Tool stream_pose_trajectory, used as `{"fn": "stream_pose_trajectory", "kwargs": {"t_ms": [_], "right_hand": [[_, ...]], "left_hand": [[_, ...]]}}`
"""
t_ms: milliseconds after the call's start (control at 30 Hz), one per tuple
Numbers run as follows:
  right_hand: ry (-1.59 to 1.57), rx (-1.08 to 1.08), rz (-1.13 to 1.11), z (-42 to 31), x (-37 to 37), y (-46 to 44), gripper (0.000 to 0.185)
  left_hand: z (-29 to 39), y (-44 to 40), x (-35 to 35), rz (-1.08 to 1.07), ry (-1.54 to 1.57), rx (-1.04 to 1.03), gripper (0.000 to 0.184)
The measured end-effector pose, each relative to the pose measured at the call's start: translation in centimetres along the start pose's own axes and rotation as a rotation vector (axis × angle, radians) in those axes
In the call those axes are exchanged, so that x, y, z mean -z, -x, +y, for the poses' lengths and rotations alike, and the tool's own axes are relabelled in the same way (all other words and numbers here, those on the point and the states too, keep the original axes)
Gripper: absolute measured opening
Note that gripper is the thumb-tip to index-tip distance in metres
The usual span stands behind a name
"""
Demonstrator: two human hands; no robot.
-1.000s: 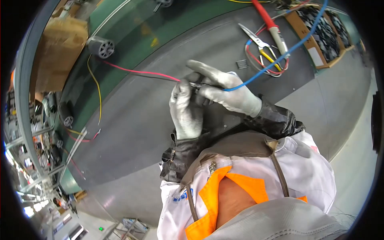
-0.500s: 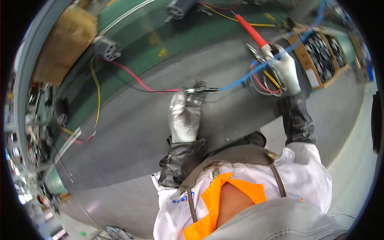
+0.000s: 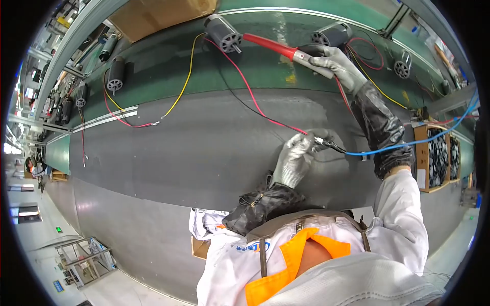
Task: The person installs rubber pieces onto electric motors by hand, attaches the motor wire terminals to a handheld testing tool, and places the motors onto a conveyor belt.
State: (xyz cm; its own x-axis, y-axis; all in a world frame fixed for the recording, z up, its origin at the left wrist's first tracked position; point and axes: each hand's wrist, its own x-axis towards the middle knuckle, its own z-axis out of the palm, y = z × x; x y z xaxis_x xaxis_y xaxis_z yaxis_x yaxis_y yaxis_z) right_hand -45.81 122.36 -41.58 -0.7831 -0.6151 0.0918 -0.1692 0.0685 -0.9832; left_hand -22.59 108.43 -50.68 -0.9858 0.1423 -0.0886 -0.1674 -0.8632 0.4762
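Note:
My gloved left hand (image 3: 296,157) pinches the end of a red wire (image 3: 250,92), where a dark metal clip (image 3: 332,145) on a blue cable (image 3: 388,151) meets it. In my gloved right hand (image 3: 337,66) is a red test probe (image 3: 270,46) with a pale lower handle, its red end pointing left. That end is close to a grey cylindrical motor (image 3: 223,33) on the green surface; whether they touch I cannot tell. The red wire and a yellow wire (image 3: 190,71) run from this motor.
Another motor (image 3: 332,34) lies right of the probe, and a smaller one (image 3: 402,65) beyond it. A motor (image 3: 116,74) stands at the left. A cardboard box of dark parts (image 3: 421,153) is at the right, a brown carton (image 3: 158,18) at the top.
My right hand let go of the clip area, took hold of the red probe and carried it left to the motor. My left hand kept its pinch as the view turned.

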Motion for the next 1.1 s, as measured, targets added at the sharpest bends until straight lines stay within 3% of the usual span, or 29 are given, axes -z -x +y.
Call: {"fn": "stream_pose_trajectory", "kwargs": {"t_ms": [100, 200, 267, 300, 333, 400, 467, 500, 533, 600, 633, 667, 700, 733, 800, 867, 933, 1000, 1067, 1100], "right_hand": [[0.069, -0.195, -0.039, 2.4, 0.5, -3.3, 0.048], [0.224, -0.198, 0.006, 5.3, 0.7, -5.0, 0.033], [0.461, -0.028, 0.03, 7.1, 0.9, -5.5, 0.036], [0.757, -0.128, 0.039, 1.0, -2.1, -3.5, 0.032], [0.72, -0.034, 0.119, 1.2, -2.3, -2.8, 0.033], [0.644, -0.174, 0.148, -0.1, -1.5, -0.2, 0.044], [0.587, -0.022, 0.253, -0.2, 0.3, 4.3, 0.042], [0.593, -0.097, 0.315, -0.4, 1.5, 6.8, 0.044], [0.394, 0.001, 0.343, 1.6, 3.8, 9.4, 0.044], [0.338, -0.257, 0.619, -2.0, 3.7, 15.3, 0.037], [0.283, -0.232, 0.716, -3.5, 3.4, 18.4, 0.042], [-0.151, -0.167, 0.758, 0.7, 6.3, 22.4, 0.046], [0.116, -0.16, 0.866, 2.6, 7.9, 25.9, 0.043], [-0.004, -0.279, 0.998, 0.6, 6.7, 27.8, 0.038], [0.227, -0.395, 1.167, 3.0, 7.8, 31.7, 0.034], [1.272, -0.369, 1.004, 7.2, 9.8, 34.8, 0.048], [1.489, -0.182, 0.821, 1.1, 6.1, 32.1, 0.068], [0.865, 0.007, 0.508, -3.8, 2.0, 28.9, 0.078], [-0.149, -0.264, 0.114, -5.2, -2.3, 26.8, 0.061], [-0.117, -0.101, 0.006, -4.2, -4.8, 25.1, 0.051]], "left_hand": [[0.6, 0.2, -1.1, -0.112, 0.0, -0.011, 0.038], [0.2, 0.1, -0.9, -0.118, 0.028, -0.01, 0.037], [0.7, 0.6, -1.2, -0.023, -0.011, 0.045, 0.035], [0.8, 0.8, -1.4, 0.073, -0.054, 0.098, 0.032], [-0.7, 0.3, 1.5, -0.031, 0.15, 0.043, 0.027], [-1.0, 0.3, 1.6, -0.023, 0.135, -0.015, 0.023], [-0.7, 0.4, 1.5, 0.0, 0.143, 0.008, 0.021], [-0.8, 0.2, 1.5, -0.003, 0.107, 0.016, 0.022], [-0.8, 0.1, 1.3, 0.008, 0.072, 0.015, 0.024], [-0.3, 0.1, 0.7, -0.046, 0.039, 0.038, 0.03], [0.1, 0.1, 0.2, -0.063, -0.031, 0.046, 0.035], [0.1, 0.0, 0.4, -0.072, -0.032, 0.052, 0.035], [-0.2, -0.1, 0.7, -0.072, -0.004, 0.052, 0.037], [-0.5, -0.3, 0.9, -0.066, 0.024, 0.053, 0.039], [-0.5, -0.5, 1.0, -0.037, 0.027, 0.078, 0.046], [-0.5, -0.5, 1.1, -0.066, 0.077, 0.049, 0.05], [-0.2, -0.4, -0.1, -0.035, 0.027, 0.016, 0.05], [0.3, -0.1, -0.4, 0.066, -0.074, 0.02, 0.05], [1.2, 0.7, -0.2, 0.095, -0.631, -0.093, 0.042], [1.9, 1.0, -1.3, 0.139, -0.625, -0.017, 0.039]]}}
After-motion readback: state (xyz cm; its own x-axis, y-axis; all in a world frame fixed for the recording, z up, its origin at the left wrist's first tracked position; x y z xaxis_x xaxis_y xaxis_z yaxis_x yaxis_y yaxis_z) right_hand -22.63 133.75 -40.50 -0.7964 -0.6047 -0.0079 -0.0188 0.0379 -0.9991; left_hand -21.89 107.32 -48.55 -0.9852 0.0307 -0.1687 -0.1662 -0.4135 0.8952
